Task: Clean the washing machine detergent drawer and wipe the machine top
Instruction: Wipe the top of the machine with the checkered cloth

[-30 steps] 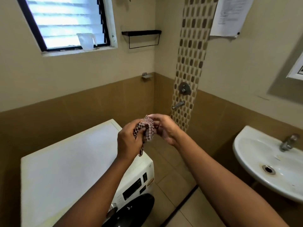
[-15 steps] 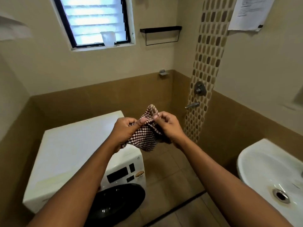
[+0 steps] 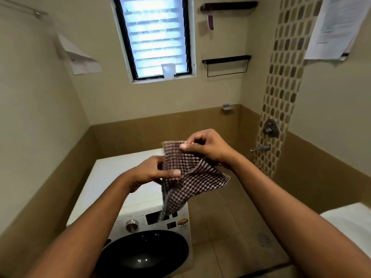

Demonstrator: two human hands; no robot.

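Observation:
A brown-and-white checked cloth (image 3: pixel 190 177) hangs spread between my hands, above the front right corner of the white washing machine (image 3: pixel 114 177). My left hand (image 3: pixel 148 173) pinches its left edge. My right hand (image 3: pixel 208 147) pinches its top edge, higher and further right. The machine has a flat white top, a control panel with a silver dial (image 3: pixel 131 225) and a dark round door (image 3: pixel 144 255). My left forearm hides the left end of the panel, where no drawer shows.
A white basin (image 3: pixel 353 223) juts in at the lower right. A tap and shower valve (image 3: pixel 270 128) stick out of the mosaic strip on the right wall. A floor drain (image 3: pixel 264 239) sits in the tiled floor beside the machine. A cup (image 3: pixel 168 70) stands on the window sill.
The cloth has been opened from a bunched wad into a spread sheet, my hands moving apart. The view has swung left, so the machine now lies in the middle.

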